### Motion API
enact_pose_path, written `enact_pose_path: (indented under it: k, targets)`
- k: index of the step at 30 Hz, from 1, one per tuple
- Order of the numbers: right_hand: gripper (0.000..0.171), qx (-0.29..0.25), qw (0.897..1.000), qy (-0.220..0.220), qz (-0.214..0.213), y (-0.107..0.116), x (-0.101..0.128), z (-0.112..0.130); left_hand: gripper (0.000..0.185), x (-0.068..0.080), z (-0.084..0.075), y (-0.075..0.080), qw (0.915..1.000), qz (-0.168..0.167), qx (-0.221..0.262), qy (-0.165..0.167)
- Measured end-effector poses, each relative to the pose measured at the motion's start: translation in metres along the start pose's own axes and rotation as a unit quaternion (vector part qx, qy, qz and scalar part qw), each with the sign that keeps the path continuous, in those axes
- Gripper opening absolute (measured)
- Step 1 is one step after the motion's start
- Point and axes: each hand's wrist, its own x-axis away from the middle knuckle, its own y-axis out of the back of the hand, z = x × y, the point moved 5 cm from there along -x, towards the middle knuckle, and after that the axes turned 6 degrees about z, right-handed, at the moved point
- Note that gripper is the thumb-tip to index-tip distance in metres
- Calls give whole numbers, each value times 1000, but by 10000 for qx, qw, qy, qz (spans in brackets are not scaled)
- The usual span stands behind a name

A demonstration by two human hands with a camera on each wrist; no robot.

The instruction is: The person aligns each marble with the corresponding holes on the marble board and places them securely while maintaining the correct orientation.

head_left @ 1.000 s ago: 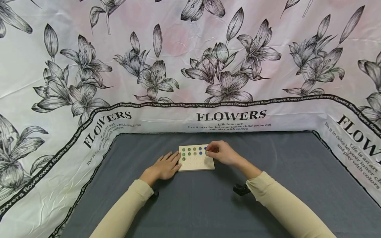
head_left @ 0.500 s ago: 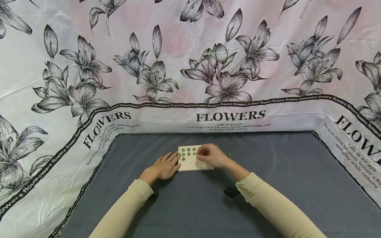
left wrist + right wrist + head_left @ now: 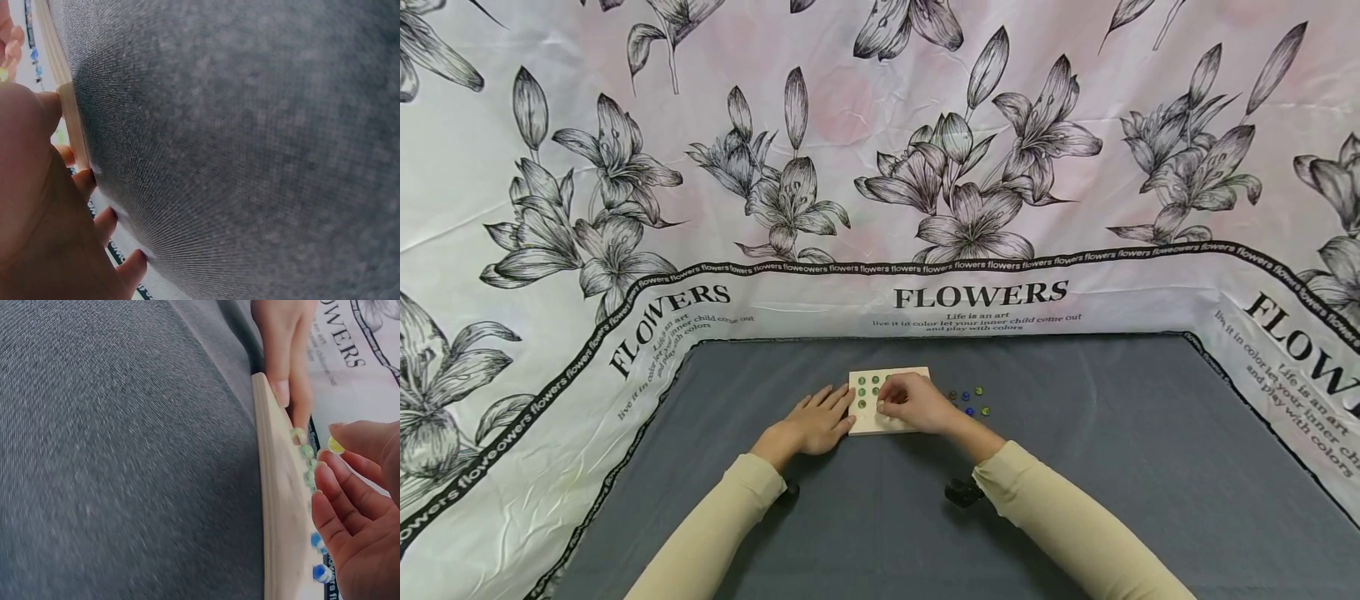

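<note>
My left hand (image 3: 808, 422) lies at the left edge of a pale wooden board (image 3: 861, 423), fingers stretched out, thumb against the board's side. Green glass marbles (image 3: 862, 392) sit in the board's left part. Over the board, my right hand (image 3: 917, 402) pinches a yellow marble (image 3: 335, 445) between thumb and index finger; its other fingers are bent. Blue marbles (image 3: 322, 573) show along the board in the right wrist view. In the head view, the right hand hides them and much of the board.
Right of the board, several loose marbles (image 3: 970, 412), blue and yellow-green among them, lie on the grey cloth (image 3: 880, 517). A white flower-printed sheet (image 3: 820, 300) rises behind the cloth and along its sides.
My right hand has moved left across the board, from its right columns toward the middle. The loose marbles at the right have come into view. My left hand has stayed in place.
</note>
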Motion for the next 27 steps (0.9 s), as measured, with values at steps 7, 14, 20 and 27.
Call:
enact_pose_path:
  k: [7,14,20,27]
  targets:
    - [9,17,9999,86,106,-13,-8,3,61,0,1,2,10000,-18,-38,-2]
    - [6,275,9995,115,120,-24,-12,3,61,1,-2,1,10000,25,-41,12]
    - [5,381,9993,-46,5,-27,-16,2,60,2,-3,2,10000,23,-3,26]
    - [6,438,9990,-70,-103,-30,-17,5,60,2,-2,1,10000,29,8,23]
